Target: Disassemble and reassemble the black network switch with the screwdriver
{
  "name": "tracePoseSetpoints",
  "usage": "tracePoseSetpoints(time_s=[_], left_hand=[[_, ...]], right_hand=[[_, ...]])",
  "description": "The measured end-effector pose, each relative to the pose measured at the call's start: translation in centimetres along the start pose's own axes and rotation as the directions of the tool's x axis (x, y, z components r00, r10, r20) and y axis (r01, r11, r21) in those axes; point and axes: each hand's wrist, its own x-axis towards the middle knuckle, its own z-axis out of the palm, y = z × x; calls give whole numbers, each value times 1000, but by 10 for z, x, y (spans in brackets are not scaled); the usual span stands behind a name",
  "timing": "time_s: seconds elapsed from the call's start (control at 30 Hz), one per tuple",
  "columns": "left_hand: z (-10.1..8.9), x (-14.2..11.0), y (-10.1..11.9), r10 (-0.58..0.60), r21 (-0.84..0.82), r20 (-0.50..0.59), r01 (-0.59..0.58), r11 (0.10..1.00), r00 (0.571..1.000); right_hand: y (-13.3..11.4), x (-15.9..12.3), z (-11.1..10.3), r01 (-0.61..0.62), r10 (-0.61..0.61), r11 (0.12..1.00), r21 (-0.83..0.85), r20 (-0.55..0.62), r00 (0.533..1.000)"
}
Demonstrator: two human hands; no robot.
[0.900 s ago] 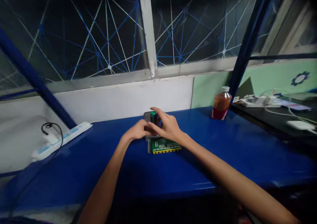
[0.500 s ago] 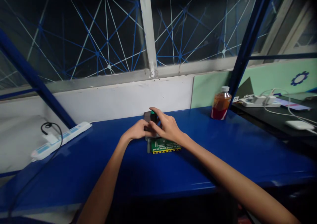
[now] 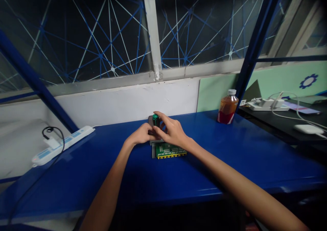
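A green circuit board [image 3: 169,150] with a yellow-black edge lies on the blue table [image 3: 230,163], on a grey base. At its far end stands a small green-topped part [image 3: 155,117] in front of a grey block [image 3: 151,119]. My right hand [image 3: 171,130] reaches over the board, with its index finger and thumb pinched round the green-topped part. My left hand [image 3: 141,134] rests beside it on the left, fingers curled against the grey base under the part. What the left fingers grip is hidden behind the right hand.
A bottle of orange liquid [image 3: 227,107] stands at the back right of the table. A white power strip [image 3: 61,144] with a black cable lies on the left. A dark side table [image 3: 286,123] on the right carries white chargers and cables. A white wall and window frame close off the far side.
The green-topped part and my right fingertips have shifted slightly to the left and up. My left hand has stayed in place.
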Motion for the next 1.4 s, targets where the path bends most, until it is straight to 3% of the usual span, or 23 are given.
tracePoseSetpoints(time_s=[0.5,0.77,1.4], left_hand=[[0,-2,2,7,-17,26,-7,1000,1000],[4,1,3,-45,-59,10,46,997,999],[4,1,2,-7,-59,50,10,998,999]], right_hand=[[1,0,0,-21,21,1000,19,3,1000],[5,1,0,-30,30,1000,10,-8,1000],[5,-1,-3,-32,32,998,51,7,999]])
